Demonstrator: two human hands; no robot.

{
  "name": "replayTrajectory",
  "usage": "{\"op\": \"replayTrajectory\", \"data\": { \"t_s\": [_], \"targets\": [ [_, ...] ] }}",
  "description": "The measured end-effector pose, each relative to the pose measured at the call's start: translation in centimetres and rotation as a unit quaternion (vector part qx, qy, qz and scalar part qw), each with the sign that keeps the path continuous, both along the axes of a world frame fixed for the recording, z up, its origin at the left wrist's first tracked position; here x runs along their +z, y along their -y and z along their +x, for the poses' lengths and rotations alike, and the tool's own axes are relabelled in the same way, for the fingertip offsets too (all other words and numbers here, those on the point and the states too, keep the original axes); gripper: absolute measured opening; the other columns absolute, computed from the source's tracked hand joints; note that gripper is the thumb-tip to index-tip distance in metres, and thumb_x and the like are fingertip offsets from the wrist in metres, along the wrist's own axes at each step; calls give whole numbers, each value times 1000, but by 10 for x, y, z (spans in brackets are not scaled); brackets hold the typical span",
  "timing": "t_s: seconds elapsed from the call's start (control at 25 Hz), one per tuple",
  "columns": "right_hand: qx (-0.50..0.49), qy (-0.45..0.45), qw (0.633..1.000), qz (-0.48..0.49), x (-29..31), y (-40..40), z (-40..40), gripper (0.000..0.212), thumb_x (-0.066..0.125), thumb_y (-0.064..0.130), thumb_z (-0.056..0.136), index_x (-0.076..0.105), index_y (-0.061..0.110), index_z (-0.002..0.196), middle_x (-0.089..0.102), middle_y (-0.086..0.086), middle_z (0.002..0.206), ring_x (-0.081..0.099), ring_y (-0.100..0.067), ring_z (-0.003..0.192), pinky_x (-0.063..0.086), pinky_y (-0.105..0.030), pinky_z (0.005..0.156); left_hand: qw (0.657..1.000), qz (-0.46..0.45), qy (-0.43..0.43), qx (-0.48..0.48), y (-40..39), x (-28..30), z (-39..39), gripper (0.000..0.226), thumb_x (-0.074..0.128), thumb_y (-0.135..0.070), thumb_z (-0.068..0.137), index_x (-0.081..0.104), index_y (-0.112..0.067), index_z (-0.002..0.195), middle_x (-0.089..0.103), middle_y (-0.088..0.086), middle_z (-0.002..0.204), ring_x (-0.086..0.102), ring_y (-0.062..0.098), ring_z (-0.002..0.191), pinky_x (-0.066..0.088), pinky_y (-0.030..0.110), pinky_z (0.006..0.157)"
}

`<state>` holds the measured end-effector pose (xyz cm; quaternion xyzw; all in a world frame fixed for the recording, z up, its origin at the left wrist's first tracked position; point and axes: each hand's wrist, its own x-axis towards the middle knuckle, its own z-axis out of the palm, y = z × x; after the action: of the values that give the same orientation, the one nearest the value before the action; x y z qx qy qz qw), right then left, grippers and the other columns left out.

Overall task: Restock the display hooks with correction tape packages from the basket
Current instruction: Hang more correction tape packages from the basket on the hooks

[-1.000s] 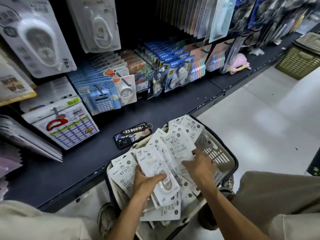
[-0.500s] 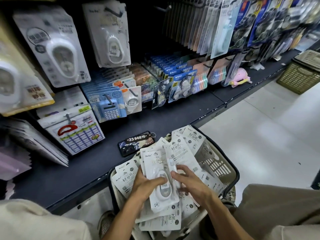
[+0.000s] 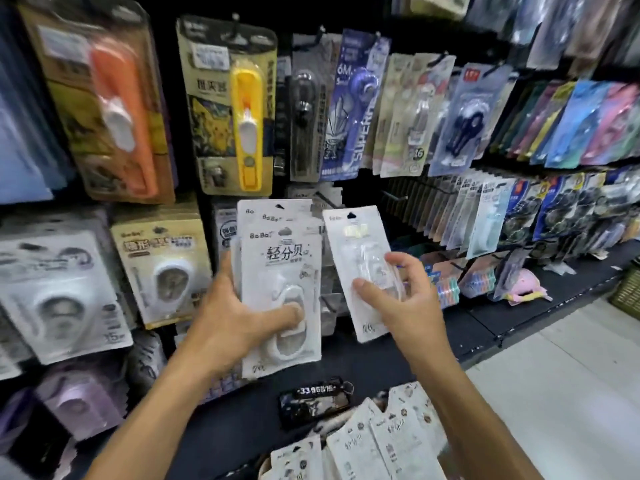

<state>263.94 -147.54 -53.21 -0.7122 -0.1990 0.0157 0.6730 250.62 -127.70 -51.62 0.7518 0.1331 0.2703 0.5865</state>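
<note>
My left hand (image 3: 239, 313) grips a stack of white correction tape packages (image 3: 280, 258), thumb pressed on the front blister, held upright before the display wall. My right hand (image 3: 398, 296) pinches a single white correction tape package (image 3: 353, 244), tilted slightly, just right of the stack. Behind them a bare hook (image 3: 391, 196) juts from the dark back panel. More white packages (image 3: 381, 445) lie piled at the bottom edge; the basket under them is hidden.
Hung stationery packs crowd the wall: an orange one (image 3: 117, 109), a yellow one (image 3: 242, 109), white tape packs (image 3: 62, 292) at left, coloured rows (image 3: 571, 123) at right. A phone (image 3: 313, 403) lies on the dark shelf (image 3: 485, 323). Pale floor (image 3: 561, 393) at right.
Both hands rose from the basket to the display wall, carrying packages. The right hand now holds one package apart from the left hand's stack. The view tilted up.
</note>
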Motion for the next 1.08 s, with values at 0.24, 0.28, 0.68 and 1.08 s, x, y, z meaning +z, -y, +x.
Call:
{"op": "replayTrajectory", "data": {
  "t_s": [0.24,0.28,0.68,1.08],
  "targets": [
    [-92,71,973,-198,37,-20,10,87,66,80,57,54,40,134,53,15,122,54,-11,114,51,-42,92,986,-142,89,-11,-13,-1,-13,71,89,-34,38,72,-34,107,80,-6,105,78,16,92,62,24,69],
    [-105,85,968,-214,35,-19,10,86,65,81,59,54,41,135,51,17,118,50,-7,110,47,-37,89,984,-154,91,-15,-13,-1,-11,74,89,-34,39,71,-31,111,79,-3,107,77,19,94,63,28,72],
    [168,54,981,-81,34,-32,-26,42,75,57,80,68,37,116,73,9,112,70,-10,103,58,-32,82,957,-264,105,-57,16,-11,26,71,94,-29,48,71,-24,116,79,5,110,77,25,99,62,30,71],
    [78,-190,967,147,26,-23,-12,43,74,35,79,72,8,112,77,-13,102,74,-25,80,62,-36,64,962,-253,75,-75,8,-11,22,97,96,-27,35,58,-33,125,79,-4,108,77,18,94,62,27,66]
  ]
}}
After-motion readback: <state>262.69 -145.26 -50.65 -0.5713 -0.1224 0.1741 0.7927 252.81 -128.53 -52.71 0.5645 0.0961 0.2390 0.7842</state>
